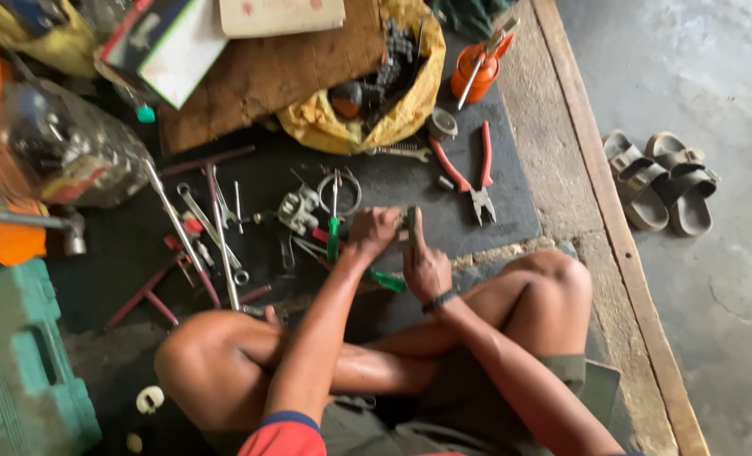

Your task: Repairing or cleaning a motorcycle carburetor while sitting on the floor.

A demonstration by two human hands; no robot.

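Down on the floor, cross-legged at the near edge of a dark mat (511,211), the person has both hands together over the middle of it. The left hand (374,231) is curled shut around a small dark part (409,221), knuckles up, and the right hand (425,263) presses against the same part from the near side, forefinger stretched straight up along it; what the part is, I can't make out, it's too small and half hidden. A black band sits on the right wrist. Just below the hands lies a green-handled screwdriver (388,280), and another green-handled tool (334,236) stands just left of the left hand. To the right on the mat, red-handled pliers (471,173) lie with the handles spread, well clear of the fingers. Left of the hands there's a scatter of spanners (209,221) and long metal rods. Farther off, a yellow bag (405,101) gapes with dark metal parts inside, an orange oil can (476,69) stands beside it, and a clear plastic jug (59,148) lies far left. A green plastic case (21,371) sits near left, and a pair of sandals (662,179) rests off the mat on the concrete at right.
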